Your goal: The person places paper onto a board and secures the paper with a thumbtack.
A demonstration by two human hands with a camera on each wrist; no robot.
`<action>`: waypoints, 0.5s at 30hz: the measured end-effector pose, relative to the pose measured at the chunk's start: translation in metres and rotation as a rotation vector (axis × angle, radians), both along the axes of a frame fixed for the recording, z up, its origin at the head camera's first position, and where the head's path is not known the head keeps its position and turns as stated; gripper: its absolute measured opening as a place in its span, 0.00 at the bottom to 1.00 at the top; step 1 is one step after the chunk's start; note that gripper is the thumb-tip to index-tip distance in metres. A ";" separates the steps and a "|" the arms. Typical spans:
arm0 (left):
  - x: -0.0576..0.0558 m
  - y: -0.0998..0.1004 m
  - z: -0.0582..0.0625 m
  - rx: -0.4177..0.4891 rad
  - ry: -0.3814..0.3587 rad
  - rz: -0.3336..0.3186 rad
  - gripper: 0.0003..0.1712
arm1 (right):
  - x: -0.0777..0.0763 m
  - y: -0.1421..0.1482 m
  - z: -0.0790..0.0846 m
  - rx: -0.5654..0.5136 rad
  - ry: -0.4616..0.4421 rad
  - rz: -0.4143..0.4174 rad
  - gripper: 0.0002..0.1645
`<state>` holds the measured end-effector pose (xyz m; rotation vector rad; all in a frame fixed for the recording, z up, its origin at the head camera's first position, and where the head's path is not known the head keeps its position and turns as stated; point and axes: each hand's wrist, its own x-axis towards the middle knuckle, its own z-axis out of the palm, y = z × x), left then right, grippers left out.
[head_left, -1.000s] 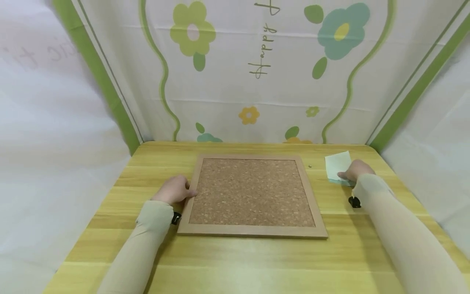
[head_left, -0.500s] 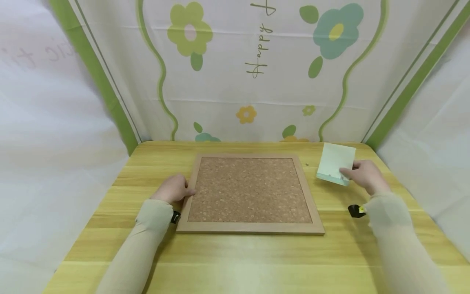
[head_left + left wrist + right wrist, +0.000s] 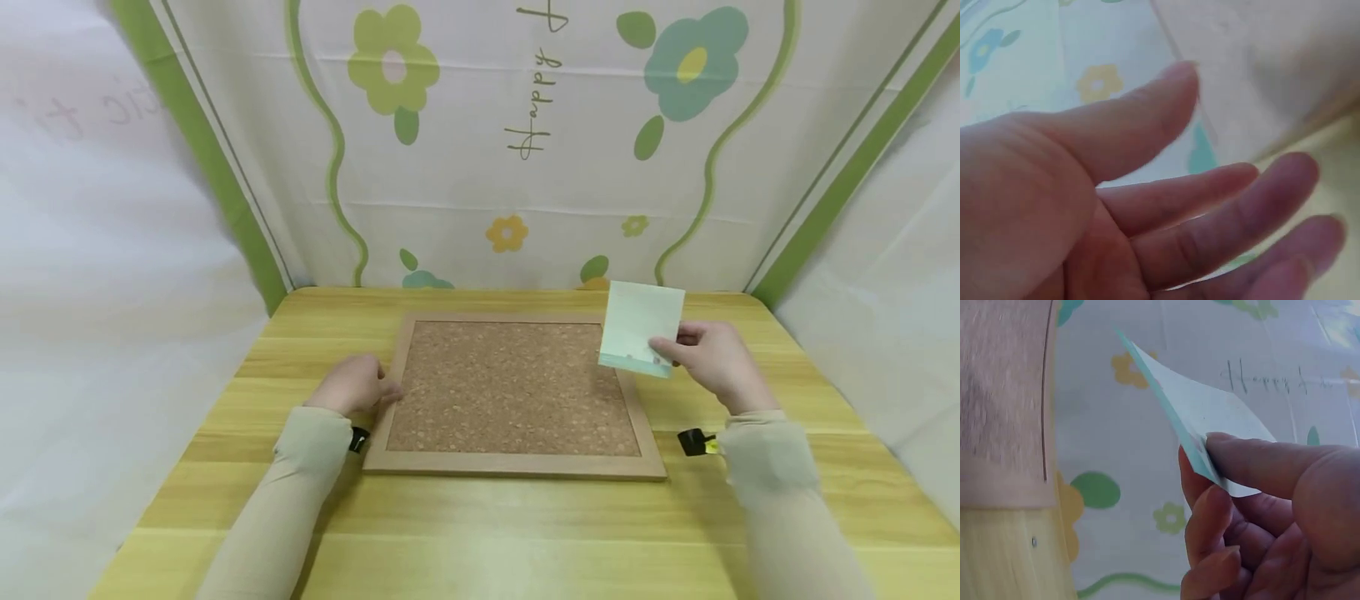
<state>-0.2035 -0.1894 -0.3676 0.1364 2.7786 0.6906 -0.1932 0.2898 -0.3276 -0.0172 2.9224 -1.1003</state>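
Note:
Between thumb and fingers my right hand pinches a pale green sheet of note paper. A darker teal strip runs along the sheet's lower edge. In the head view, the paper is raised and overlaps the upper right corner of a cork board with a pale wooden frame. At the board's left side is my left hand, its thumb at the frame. In the left wrist view, that hand's fingers are loosely extended, apart from the thumb. The right wrist view shows the paper bending slightly under the thumb.
The board lies flat on a wooden table. A tiny metallic piece rests on the table beside the board's corner. Behind stands a white flowered curtain, with white sheeting at the left and right sides.
My right hand has lifted the note paper off the table and carried it left to the board's upper right corner. The left hand has stayed at the board's left edge.

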 end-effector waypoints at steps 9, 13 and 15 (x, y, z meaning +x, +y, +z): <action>0.014 0.036 0.030 0.078 0.288 -0.115 0.21 | 0.011 -0.043 0.004 -0.104 0.082 0.103 0.26; 0.026 0.057 0.036 0.244 0.376 -0.197 0.16 | 0.018 -0.061 0.001 -0.131 0.133 0.158 0.21; 0.032 0.066 0.037 0.336 0.381 -0.236 0.14 | 0.021 -0.069 -0.001 -0.135 0.161 0.183 0.20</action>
